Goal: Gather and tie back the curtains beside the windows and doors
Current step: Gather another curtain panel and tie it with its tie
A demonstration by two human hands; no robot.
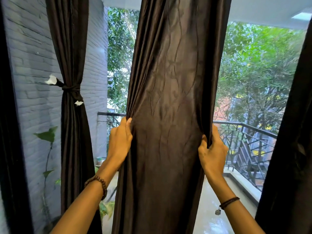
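Note:
A dark brown satin curtain (170,102) hangs straight down in the middle of the view, loose and untied. My left hand (120,141) grips its left edge at about waist height, fingers curled into the folds. My right hand (212,149) grips its right edge, a little lower, thumb in front of the fabric. A second dark curtain (70,48) hangs at the left and is gathered at mid-height by a knotted dark tie (70,88) with white ends.
A grey painted brick wall (33,65) stands at the left with a climbing plant. A black metal balcony railing (244,132) runs behind the curtain. Another dark curtain edge (293,149) fills the right side. Trees lie beyond.

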